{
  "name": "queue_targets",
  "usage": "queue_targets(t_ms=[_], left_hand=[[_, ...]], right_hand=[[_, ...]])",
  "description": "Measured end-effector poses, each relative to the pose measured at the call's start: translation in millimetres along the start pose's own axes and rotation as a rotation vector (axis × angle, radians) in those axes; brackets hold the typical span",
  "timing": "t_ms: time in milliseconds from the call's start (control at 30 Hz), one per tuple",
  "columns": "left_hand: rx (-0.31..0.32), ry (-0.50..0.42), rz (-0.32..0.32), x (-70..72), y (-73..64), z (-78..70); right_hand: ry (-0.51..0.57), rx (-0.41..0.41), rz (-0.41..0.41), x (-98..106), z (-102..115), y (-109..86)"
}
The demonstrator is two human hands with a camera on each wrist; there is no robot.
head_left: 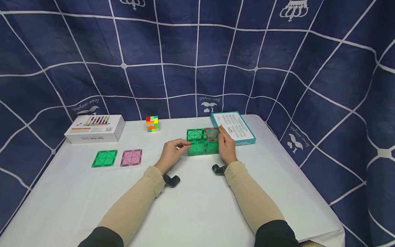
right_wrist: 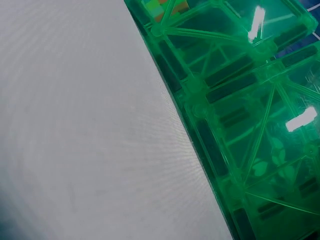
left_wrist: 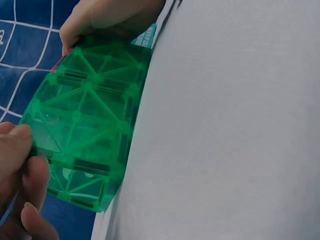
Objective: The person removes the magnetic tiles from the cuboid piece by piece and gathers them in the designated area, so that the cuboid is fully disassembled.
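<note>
A box-like block of see-through magnetic tiles (head_left: 202,148) stands on the table in front of me, green on the front with a pink tile (head_left: 211,133) at its top right. My left hand (head_left: 173,153) pinches the block's upper left edge between thumb and finger; the left wrist view shows these fingertips (left_wrist: 20,137) at the green tile. On the opposite end, my right hand (head_left: 227,145) grips the block's right side. Green tile faces (right_wrist: 240,100) fill the right wrist view's right part, where no hand shows.
A loose green tile (head_left: 105,159) and a loose pink tile (head_left: 131,157) lie flat on the left of the white table (head_left: 197,206). Farther back are a white box (head_left: 94,129), a puzzle cube (head_left: 152,124) and a teal-edged box (head_left: 236,125), the latter just behind my right hand.
</note>
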State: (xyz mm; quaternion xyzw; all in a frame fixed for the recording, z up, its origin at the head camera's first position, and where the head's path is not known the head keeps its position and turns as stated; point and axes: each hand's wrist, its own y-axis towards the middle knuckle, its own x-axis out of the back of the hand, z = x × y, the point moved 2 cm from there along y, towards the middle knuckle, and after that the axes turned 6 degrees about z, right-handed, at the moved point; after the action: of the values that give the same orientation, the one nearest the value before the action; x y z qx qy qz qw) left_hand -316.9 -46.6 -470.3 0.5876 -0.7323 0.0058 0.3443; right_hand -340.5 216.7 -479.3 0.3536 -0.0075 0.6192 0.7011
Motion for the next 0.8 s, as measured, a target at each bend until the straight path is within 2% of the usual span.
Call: queue_targets(t_ms=[233, 433, 567, 700, 800], left_hand=[[0.025, -0.049, -0.016, 2.0, -1.5, 5.0], [0.118, -0.147, -0.047, 16.8, -3.7, 12.1], [0.156, -0.173, 0.000, 43.8, -2.5, 10.9], [0.213, -0.088, 0.104, 86.6, -5.3, 10.0], [0.246, -0.034, 0.147, 120.2, -10.7, 13.0]], right_hand=[[-0.001, 0.016, -0.012, 0, -1, -0.4], [0.000, 0.013, -0.002, -1, -2, -0.3], [0.005, 0.026, -0.004, -2, -2, 0.4], [0.013, 0.029, 0.003, -3, -2, 1.0], [0.010, 0.016, 0.001, -1, -2, 1.2]])
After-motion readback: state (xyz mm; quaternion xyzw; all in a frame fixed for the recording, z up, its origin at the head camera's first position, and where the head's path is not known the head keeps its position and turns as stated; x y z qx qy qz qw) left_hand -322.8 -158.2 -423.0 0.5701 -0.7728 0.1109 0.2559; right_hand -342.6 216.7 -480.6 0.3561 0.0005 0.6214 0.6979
